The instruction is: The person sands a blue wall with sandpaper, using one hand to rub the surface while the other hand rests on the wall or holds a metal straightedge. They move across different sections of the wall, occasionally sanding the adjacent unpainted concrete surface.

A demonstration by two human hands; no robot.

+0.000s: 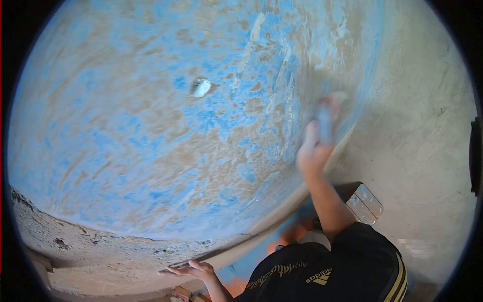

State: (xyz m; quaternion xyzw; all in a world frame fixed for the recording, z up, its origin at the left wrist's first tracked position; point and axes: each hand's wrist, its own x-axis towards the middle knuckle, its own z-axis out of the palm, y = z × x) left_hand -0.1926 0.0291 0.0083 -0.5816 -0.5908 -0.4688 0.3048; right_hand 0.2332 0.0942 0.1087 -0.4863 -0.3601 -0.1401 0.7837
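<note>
From where I stand, the hand tool (326, 123), blue-grey and too blurred to name more closely, sits in the person's right hand (313, 153), over the right part of the patchy blue wall (191, 166). That hand is closed around it, thumb on the near side; I can't tell whether the tool touches the paint. The left hand (201, 271) is well apart and lower down, holding nothing, its fingers stretched out near the rough plaster band (105, 246) under the paint.

A pale spot (202, 88) marks the wall left of the tool, and a bare grey surface (417, 131) lies to the right. Near the right forearm stands a paint-speckled slatted stool (365, 204). Nothing blocks my view of the tool but its own blur and the fingers. Its long axis runs roughly up and down, the upper end pointing away from the person's black shirt (302, 272).
</note>
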